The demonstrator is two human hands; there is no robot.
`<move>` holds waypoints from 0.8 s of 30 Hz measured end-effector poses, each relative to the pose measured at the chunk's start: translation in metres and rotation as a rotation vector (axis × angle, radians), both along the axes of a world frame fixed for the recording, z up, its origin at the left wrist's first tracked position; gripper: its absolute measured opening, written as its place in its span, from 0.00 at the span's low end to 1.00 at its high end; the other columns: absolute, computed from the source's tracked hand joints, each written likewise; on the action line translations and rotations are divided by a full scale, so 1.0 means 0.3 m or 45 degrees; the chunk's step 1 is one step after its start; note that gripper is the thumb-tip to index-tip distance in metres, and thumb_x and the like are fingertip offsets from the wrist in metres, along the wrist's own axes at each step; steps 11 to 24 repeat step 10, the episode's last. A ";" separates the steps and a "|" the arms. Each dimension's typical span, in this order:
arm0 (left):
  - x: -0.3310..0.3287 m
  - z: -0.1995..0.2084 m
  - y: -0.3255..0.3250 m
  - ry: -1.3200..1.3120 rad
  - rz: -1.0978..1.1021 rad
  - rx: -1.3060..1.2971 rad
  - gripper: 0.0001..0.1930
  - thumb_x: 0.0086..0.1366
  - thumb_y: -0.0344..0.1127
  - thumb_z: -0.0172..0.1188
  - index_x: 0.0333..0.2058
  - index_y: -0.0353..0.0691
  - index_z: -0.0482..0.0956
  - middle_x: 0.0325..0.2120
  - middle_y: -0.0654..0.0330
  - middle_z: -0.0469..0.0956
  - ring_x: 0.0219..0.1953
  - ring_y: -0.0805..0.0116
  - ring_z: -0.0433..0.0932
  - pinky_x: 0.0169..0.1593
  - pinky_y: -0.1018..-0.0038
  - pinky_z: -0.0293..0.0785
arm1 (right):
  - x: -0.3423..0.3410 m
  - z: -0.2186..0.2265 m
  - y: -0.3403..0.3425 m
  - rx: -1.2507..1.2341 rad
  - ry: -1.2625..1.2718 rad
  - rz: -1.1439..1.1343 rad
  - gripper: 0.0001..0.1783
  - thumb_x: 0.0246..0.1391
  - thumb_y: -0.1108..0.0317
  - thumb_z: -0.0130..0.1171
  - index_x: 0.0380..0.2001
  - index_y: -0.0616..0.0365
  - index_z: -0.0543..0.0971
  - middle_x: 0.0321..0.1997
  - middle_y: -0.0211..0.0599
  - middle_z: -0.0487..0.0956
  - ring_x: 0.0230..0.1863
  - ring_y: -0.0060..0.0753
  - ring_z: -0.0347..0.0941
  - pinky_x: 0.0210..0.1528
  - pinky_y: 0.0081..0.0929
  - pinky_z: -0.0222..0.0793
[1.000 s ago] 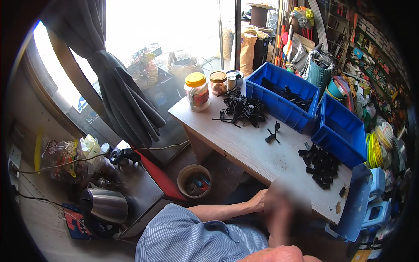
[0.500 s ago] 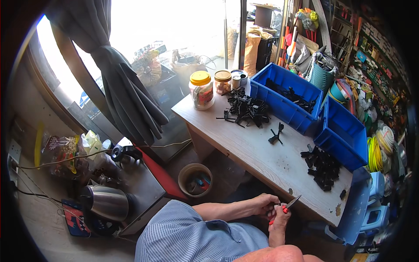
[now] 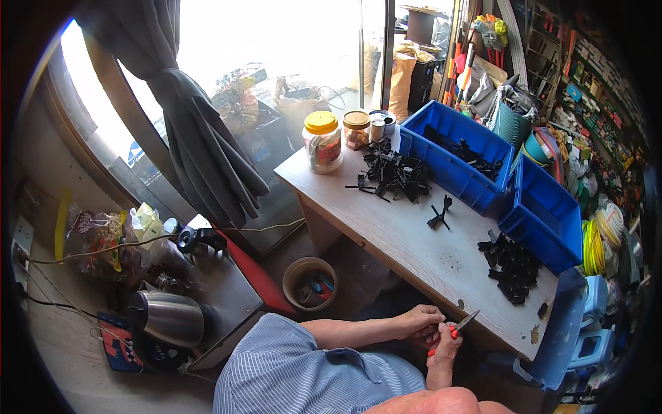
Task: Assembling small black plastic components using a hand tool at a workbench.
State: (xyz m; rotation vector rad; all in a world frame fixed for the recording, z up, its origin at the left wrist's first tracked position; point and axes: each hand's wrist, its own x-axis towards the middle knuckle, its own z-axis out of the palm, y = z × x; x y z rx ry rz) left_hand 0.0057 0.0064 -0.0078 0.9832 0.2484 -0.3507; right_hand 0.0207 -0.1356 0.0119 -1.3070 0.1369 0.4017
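Note:
My right hand (image 3: 445, 350) is wrapped around a pair of red-handled scissors (image 3: 466, 323), whose pointed metal blade sticks up and out toward the table's front edge. Close beside it, the fingers of my left hand (image 3: 422, 320) are pinched together; whatever they hold is too small or hidden to make out. Both hands are over my lap, just off the near edge of the table. On the tabletop lie a tangled heap of black plastic parts (image 3: 394, 171), a few loose ones (image 3: 439, 215) nearer the middle, and a pile of short black pieces (image 3: 512, 268) to the right.
Two blue crates (image 3: 452, 148) (image 3: 541, 221) stand along the table's far side, the left one with black parts inside. Jars (image 3: 322, 141) sit at the far corner. A waste bin (image 3: 309, 265) is on the floor. At left, a steel kettle (image 3: 169, 319) stands on a cabinet.
The view has shifted slightly. My left hand's fingers have moved a little, while the right hand keeps its hold on the scissors.

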 end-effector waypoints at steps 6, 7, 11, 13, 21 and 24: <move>-0.050 0.072 0.090 -0.460 -0.112 0.197 0.23 0.70 0.38 0.55 0.59 0.32 0.72 0.39 0.57 0.81 0.36 0.74 0.79 0.38 0.77 0.76 | 0.028 0.010 -0.010 0.117 0.075 -0.031 0.07 0.55 0.66 0.60 0.30 0.50 0.70 0.20 0.25 0.68 0.19 0.21 0.66 0.21 0.19 0.65; -0.055 0.074 0.102 -0.460 -0.111 0.199 0.23 0.70 0.38 0.55 0.59 0.32 0.72 0.39 0.57 0.81 0.36 0.74 0.79 0.38 0.77 0.76 | 0.027 0.011 -0.008 0.119 0.075 -0.029 0.07 0.55 0.66 0.60 0.30 0.50 0.70 0.20 0.25 0.68 0.19 0.21 0.66 0.21 0.19 0.65; -0.064 0.079 0.122 -0.610 -0.196 0.221 0.25 0.69 0.36 0.58 0.62 0.33 0.69 0.43 0.55 0.81 0.43 0.72 0.79 0.47 0.73 0.77 | 0.027 0.010 -0.001 0.192 0.110 -0.021 0.07 0.55 0.66 0.60 0.30 0.50 0.70 0.20 0.25 0.69 0.19 0.21 0.67 0.20 0.21 0.66; -0.064 0.079 0.122 -0.610 -0.196 0.221 0.25 0.69 0.36 0.58 0.62 0.33 0.69 0.43 0.55 0.81 0.43 0.72 0.79 0.47 0.73 0.77 | 0.027 0.010 -0.001 0.192 0.110 -0.021 0.07 0.55 0.66 0.60 0.30 0.50 0.70 0.20 0.25 0.69 0.19 0.21 0.67 0.20 0.21 0.66; -0.064 0.079 0.122 -0.610 -0.196 0.221 0.25 0.69 0.36 0.58 0.62 0.33 0.69 0.43 0.55 0.81 0.43 0.72 0.79 0.47 0.73 0.77 | 0.027 0.010 -0.001 0.192 0.110 -0.021 0.07 0.55 0.66 0.60 0.30 0.50 0.70 0.20 0.25 0.69 0.19 0.21 0.67 0.20 0.21 0.66; -0.064 0.079 0.122 -0.610 -0.196 0.221 0.25 0.69 0.36 0.58 0.62 0.33 0.69 0.43 0.55 0.81 0.43 0.72 0.79 0.47 0.73 0.77 | 0.027 0.010 -0.001 0.192 0.110 -0.021 0.07 0.55 0.66 0.60 0.30 0.50 0.70 0.20 0.25 0.69 0.19 0.21 0.67 0.20 0.21 0.66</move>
